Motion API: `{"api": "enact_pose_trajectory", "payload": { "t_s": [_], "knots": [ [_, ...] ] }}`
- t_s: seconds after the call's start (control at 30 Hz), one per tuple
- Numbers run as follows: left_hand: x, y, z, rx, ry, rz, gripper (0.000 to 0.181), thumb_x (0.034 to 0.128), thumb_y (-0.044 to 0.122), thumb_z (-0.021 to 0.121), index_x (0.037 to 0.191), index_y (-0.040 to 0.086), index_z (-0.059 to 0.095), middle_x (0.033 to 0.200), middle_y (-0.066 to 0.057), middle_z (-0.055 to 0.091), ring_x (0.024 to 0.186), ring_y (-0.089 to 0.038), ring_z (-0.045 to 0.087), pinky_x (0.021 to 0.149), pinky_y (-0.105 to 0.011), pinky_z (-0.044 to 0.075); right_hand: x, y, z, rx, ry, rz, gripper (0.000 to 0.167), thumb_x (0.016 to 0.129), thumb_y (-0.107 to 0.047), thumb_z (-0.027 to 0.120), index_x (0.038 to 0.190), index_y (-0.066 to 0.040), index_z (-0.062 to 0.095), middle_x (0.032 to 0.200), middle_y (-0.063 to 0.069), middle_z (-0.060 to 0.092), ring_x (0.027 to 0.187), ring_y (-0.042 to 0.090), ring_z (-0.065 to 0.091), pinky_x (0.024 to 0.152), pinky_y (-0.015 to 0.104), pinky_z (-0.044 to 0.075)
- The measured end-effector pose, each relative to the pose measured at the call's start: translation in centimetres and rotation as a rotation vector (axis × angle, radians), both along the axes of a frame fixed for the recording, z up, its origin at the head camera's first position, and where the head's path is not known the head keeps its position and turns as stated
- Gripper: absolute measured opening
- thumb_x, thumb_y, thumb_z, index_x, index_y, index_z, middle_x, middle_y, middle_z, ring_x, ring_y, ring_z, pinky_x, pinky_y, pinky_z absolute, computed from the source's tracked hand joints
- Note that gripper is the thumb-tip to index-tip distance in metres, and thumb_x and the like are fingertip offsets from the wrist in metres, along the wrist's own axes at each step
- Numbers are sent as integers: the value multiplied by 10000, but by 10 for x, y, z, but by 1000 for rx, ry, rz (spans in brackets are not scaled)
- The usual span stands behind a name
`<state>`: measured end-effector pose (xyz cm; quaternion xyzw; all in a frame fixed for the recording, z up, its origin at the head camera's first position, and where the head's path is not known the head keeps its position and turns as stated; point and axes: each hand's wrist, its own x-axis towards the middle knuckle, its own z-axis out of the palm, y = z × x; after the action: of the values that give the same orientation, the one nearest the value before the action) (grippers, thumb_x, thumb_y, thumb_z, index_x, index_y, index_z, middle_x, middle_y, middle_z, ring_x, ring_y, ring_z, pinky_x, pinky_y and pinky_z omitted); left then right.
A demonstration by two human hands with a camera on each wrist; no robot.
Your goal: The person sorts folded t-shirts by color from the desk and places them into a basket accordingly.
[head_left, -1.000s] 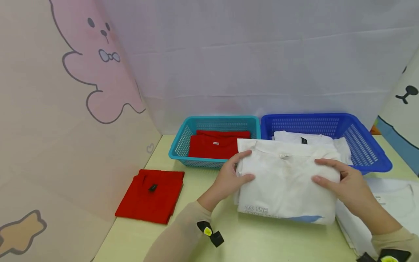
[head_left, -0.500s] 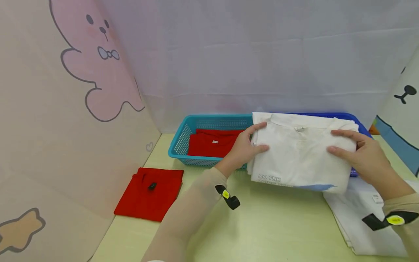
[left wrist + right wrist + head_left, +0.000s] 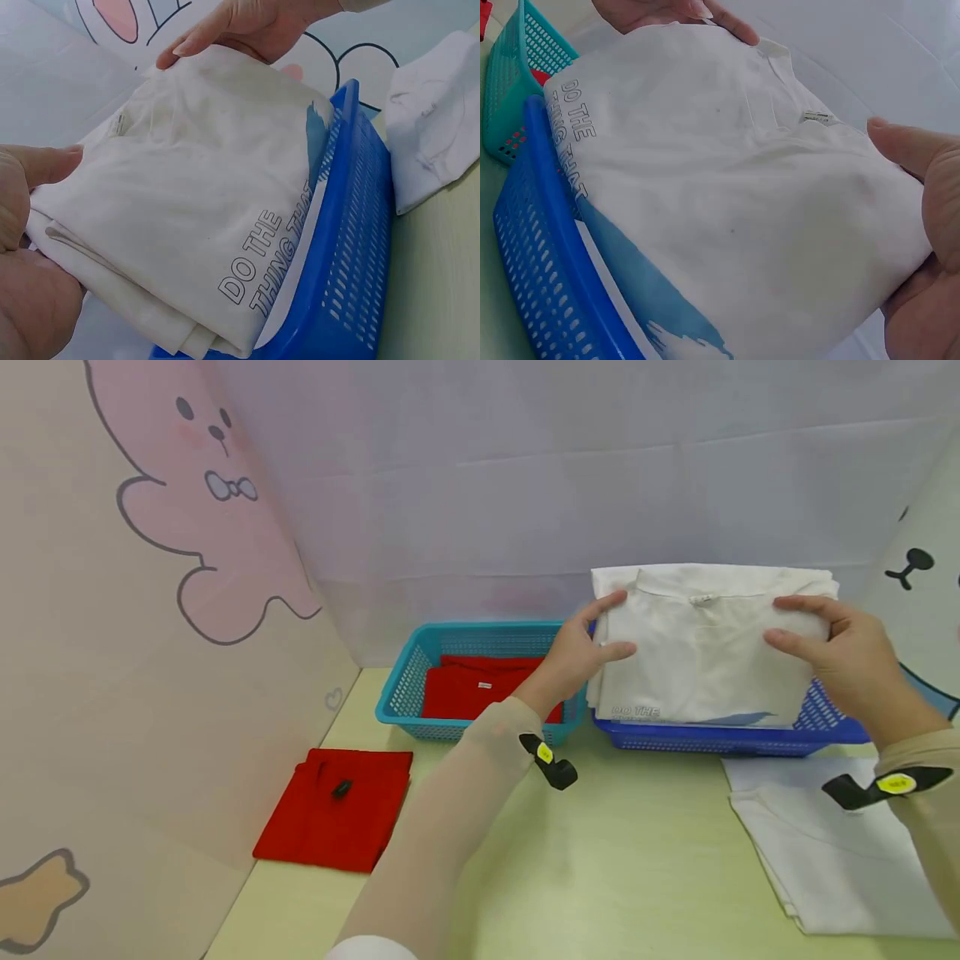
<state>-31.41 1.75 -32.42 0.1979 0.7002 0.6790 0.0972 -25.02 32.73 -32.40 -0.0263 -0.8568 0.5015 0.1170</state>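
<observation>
A folded white T-shirt (image 3: 712, 652) with outlined lettering and a blue patch is held up over the blue basket (image 3: 675, 739). My left hand (image 3: 581, 647) grips its left edge, thumb on the front and fingers behind. On the opposite edge my right hand (image 3: 847, 647) pinches it the same way, as the right wrist view shows with the thumb (image 3: 911, 146) on the cloth. The shirt's lower edge is at the basket's front rim in the left wrist view (image 3: 330, 225). What lies in the blue basket is hidden behind the shirt.
Left of the blue basket stands a teal basket (image 3: 397, 697) holding folded red shirts (image 3: 480, 689). A folded red shirt (image 3: 337, 810) lies at the table's left. Folded white shirts (image 3: 832, 860) lie at the right, partly under my right forearm. Curtained walls stand behind and beside.
Both hands have carried the white T-shirt away from me and to the right, from in front of the baskets to over the blue one. The grip is unchanged.
</observation>
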Motion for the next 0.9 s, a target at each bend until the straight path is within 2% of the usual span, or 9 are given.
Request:
{"api": "enact_pose_trajectory", "payload": {
  "t_s": [0.2, 0.23, 0.3, 0.33, 0.37, 0.43, 0.5, 0.63, 0.9],
  "knots": [
    [-7, 13, 4, 106, -38, -7, 694, 805, -14, 747, 1353, 360, 541, 1258, 70, 499, 1002, -138, 583, 790, -303, 555, -8, 6, 10, -52, 26, 42, 545, 905, -287, 671, 1418, -300, 487, 1534, -30, 271, 1239, 141, 377, 718, 21, 411],
    [-7, 15, 3, 120, -44, -11, 696, 806, -26, 743, 1359, 344, 539, 1253, 66, 505, 1005, -134, 582, 798, -300, 553, -9, 7, 10, -41, 20, 37, 550, 905, -303, 668, 1422, -307, 480, 1544, -41, 258, 1269, 150, 359, 806, 60, 426],
    [-9, 20, -1, 134, -52, -13, 696, 804, -42, 739, 1364, 321, 541, 1255, 71, 513, 1015, -118, 578, 810, -289, 547, -10, 11, 7, -16, 6, 32, 561, 909, -330, 659, 1434, -316, 461, 1571, -67, 208, 1372, 173, 274, 1025, 211, 378],
    [-10, 22, -4, 133, -56, -11, 697, 800, -44, 742, 1362, 318, 544, 1259, 73, 518, 1020, -111, 578, 817, -284, 544, -11, 12, 5, 0, -3, 28, 568, 910, -353, 653, 1440, -321, 451, 1584, -75, 175, 1417, 198, 207, 1107, 315, 306],
    [-11, 24, -7, 123, -58, -5, 693, 800, -34, 746, 1360, 321, 546, 1264, 76, 517, 1028, -103, 575, 824, -276, 539, -11, 14, 3, 6, -13, 25, 576, 908, -372, 650, 1444, -323, 445, 1591, -78, 149, 1447, 224, 135, 1147, 427, 220],
    [-12, 28, -14, 96, -61, 15, 685, 794, -19, 759, 1345, 335, 557, 1286, 94, 514, 1058, -92, 567, 832, -267, 534, -13, 17, -2, 9, -37, 35, 596, 904, -405, 645, 1453, -324, 429, 1604, -70, 74, 1463, 293, -9, 1108, 629, 68],
    [-13, 30, -22, 57, -60, 38, 675, 790, 6, 772, 1330, 355, 566, 1318, 114, 497, 1110, -91, 547, 842, -260, 526, -14, 19, -8, -7, -65, 53, 619, 893, -428, 652, 1458, -318, 423, 1610, -43, 30, 1450, 344, -72, 1082, 665, 23],
    [-13, 32, -39, -9, -68, 69, 664, 781, 46, 792, 1311, 380, 572, 1373, 163, 447, 1235, -96, 466, 879, -254, 504, -17, 22, -22, -21, -127, 85, 666, 869, -469, 665, 1463, -302, 416, 1612, 25, -25, 1434, 390, -101, 1064, 690, 26],
    [-15, 26, -55, -115, -43, 71, 653, 784, 138, 807, 1328, 392, 553, 1400, 158, 426, 1284, -119, 428, 949, -305, 475, -24, 22, -37, 60, -116, 115, 681, 877, -439, 674, 1461, -197, 420, 1594, 147, 100, 1443, 383, -11, 1073, 679, 98]
  ]
}}
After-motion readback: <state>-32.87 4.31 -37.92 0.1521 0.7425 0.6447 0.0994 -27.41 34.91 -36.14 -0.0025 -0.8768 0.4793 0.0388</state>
